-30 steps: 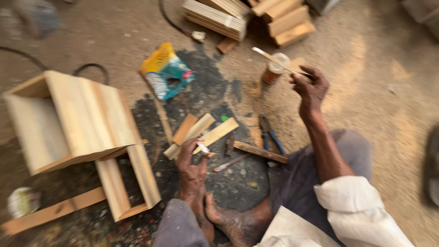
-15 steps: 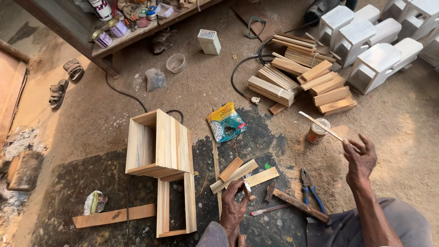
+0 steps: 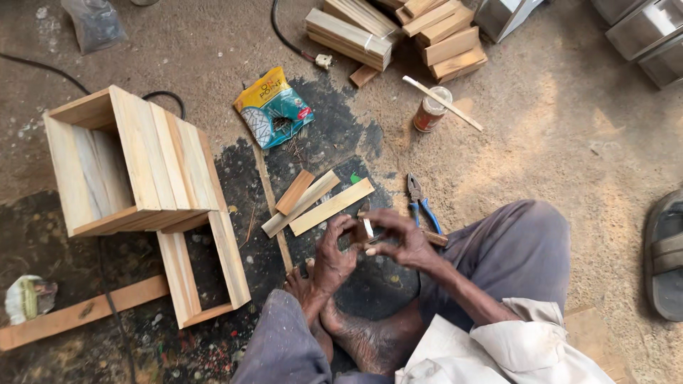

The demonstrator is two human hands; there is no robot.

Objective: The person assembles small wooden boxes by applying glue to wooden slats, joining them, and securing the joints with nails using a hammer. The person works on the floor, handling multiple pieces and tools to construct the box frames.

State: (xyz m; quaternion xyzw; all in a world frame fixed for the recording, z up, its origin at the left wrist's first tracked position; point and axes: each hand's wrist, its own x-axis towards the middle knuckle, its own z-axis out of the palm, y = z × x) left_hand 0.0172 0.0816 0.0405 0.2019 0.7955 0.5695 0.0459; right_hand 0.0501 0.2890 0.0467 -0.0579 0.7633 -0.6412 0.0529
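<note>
My left hand [image 3: 333, 250] and my right hand [image 3: 403, 240] meet in front of me, just above my bare feet [image 3: 356, 334]. Both pinch a small brown wooden piece [image 3: 366, 230] with a pale tip. A short wooden stick [image 3: 435, 239] pokes out from under my right hand. Three pale wooden slats [image 3: 316, 204] lie on the dark patch of floor just beyond my left hand. Blue-handled pliers [image 3: 422, 200] lie just beyond my right hand.
A large open wooden box [image 3: 135, 160] stands at the left, over a slat frame [image 3: 203, 274]. A yellow and teal bag [image 3: 274, 107], a can with a stick across it [image 3: 430, 111] and stacked wood blocks [image 3: 398, 28] lie farther off. A sandal [image 3: 665, 256] is at the right edge.
My right hand has come down from near the can, and my left hand has lifted off the slats. Both now meet on the small piece. The camera has tilted down again.
</note>
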